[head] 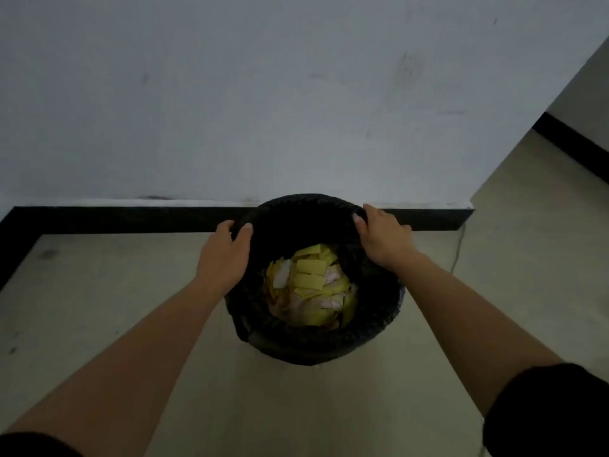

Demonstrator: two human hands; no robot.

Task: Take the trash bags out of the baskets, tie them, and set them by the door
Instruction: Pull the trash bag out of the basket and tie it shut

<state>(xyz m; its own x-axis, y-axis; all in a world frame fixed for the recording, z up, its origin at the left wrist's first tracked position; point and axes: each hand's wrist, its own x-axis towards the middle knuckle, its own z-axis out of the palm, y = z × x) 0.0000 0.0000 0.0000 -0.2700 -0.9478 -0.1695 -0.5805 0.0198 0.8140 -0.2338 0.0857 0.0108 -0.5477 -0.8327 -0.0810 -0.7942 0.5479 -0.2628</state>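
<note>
A black trash bag (296, 341) lines a round basket on the floor, right against the wall's black skirting. Inside the bag lie yellow paper scraps (311, 278) mixed with white and pinkish bits. My left hand (225, 255) grips the bag's rim on the far left side, thumb inside and fingers outside. On the far right side my right hand (384, 237) grips the rim the same way. The basket itself is almost wholly covered by the folded-over bag.
A white wall (296, 94) with a black skirting board (131, 219) runs behind the basket. The wall ends in a corner at the right (471, 209), where the floor continues beyond. A thin cable (458, 249) hangs down near that corner. Pale floor surrounds the basket.
</note>
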